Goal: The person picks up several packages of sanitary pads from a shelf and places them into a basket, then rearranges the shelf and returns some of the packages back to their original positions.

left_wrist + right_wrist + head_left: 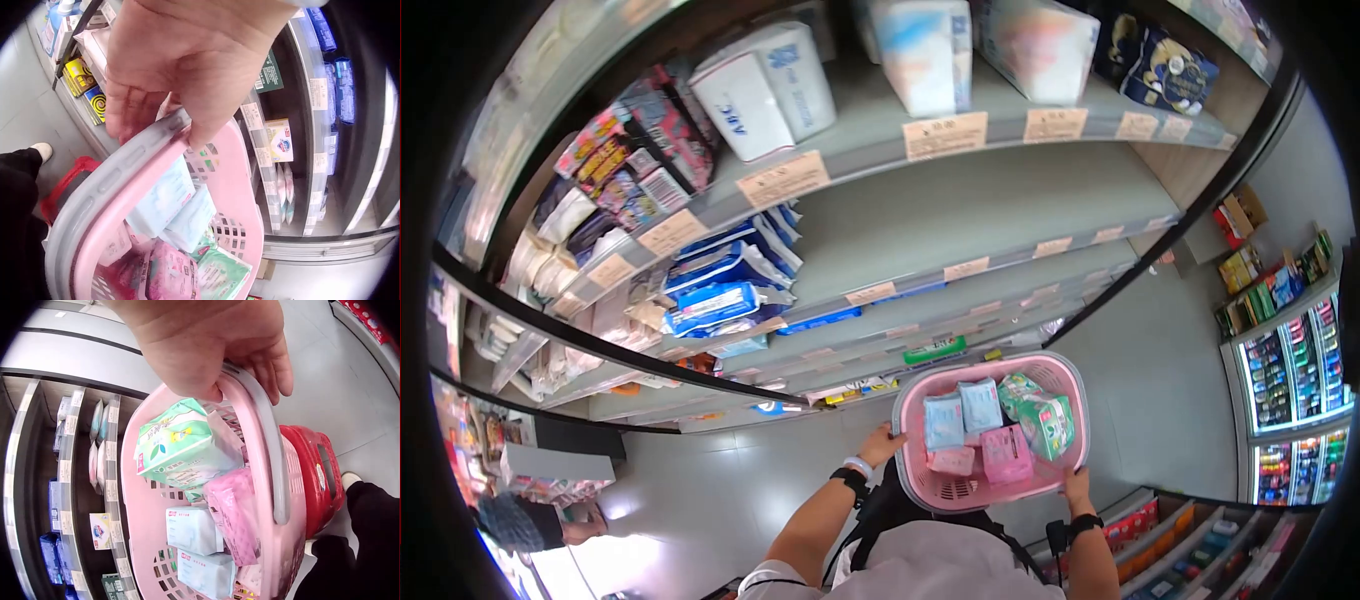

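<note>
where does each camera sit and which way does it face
Head: on the head, facing forward and down at shelves and the pink basket; forearms, left hand and right hand show.
Left wrist: on that wrist, looking past the left hand into the basket; dark trousers and a shoe show.
Right wrist: likewise, past the right hand; trousers and shoes show.
Both wrist views share the basket, from opposite sides.

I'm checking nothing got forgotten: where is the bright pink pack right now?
In the head view, the bright pink pack sits in the near half of the basket, left of the nearer green pack.
</note>
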`<move>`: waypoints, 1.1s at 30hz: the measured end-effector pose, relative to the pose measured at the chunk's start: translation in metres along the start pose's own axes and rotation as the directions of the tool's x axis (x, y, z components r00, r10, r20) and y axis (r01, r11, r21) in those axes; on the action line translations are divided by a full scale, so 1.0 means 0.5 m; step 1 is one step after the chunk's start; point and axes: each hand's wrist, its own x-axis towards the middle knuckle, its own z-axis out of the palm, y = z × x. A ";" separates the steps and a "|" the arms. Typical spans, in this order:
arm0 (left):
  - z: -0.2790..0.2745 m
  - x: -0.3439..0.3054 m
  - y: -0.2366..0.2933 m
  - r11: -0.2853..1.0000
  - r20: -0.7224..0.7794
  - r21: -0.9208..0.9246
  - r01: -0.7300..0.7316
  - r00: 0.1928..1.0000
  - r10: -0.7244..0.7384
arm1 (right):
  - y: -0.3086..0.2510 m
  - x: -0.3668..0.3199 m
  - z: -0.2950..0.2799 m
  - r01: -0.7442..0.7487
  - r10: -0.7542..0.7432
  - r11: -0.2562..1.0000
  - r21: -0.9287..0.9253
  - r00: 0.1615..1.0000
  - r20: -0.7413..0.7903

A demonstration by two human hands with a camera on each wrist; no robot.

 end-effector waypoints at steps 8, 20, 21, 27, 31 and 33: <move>-0.008 -0.009 0.004 1.000 0.012 -0.011 -0.019 1.000 0.019 | -0.021 -0.009 0.002 0.020 -0.025 0.997 -0.073 0.998 -0.061; -0.015 -0.057 -0.005 0.991 -0.014 -0.126 0.032 0.999 -0.034 | 0.017 0.023 0.005 0.035 -0.044 0.994 -0.105 0.995 -0.085; -0.014 -0.061 -0.011 0.991 -0.017 -0.127 0.033 0.999 -0.035 | 0.029 0.035 0.006 0.038 -0.054 0.984 -0.175 0.995 -0.084; -0.027 -0.093 -0.039 0.949 -0.014 -0.292 0.115 0.992 -0.125 | -0.223 -0.114 0.003 0.478 -0.640 0.736 -0.479 0.721 -0.264; -0.048 -0.121 -0.057 0.930 0.040 -0.325 0.170 0.985 -0.166 | -0.265 -0.117 0.098 0.673 -0.710 0.680 -0.292 0.704 -0.031; -0.063 -0.137 -0.058 0.930 0.033 -0.322 0.179 0.984 -0.178 | -0.255 -0.091 0.176 0.706 -0.700 0.672 -0.224 0.704 0.119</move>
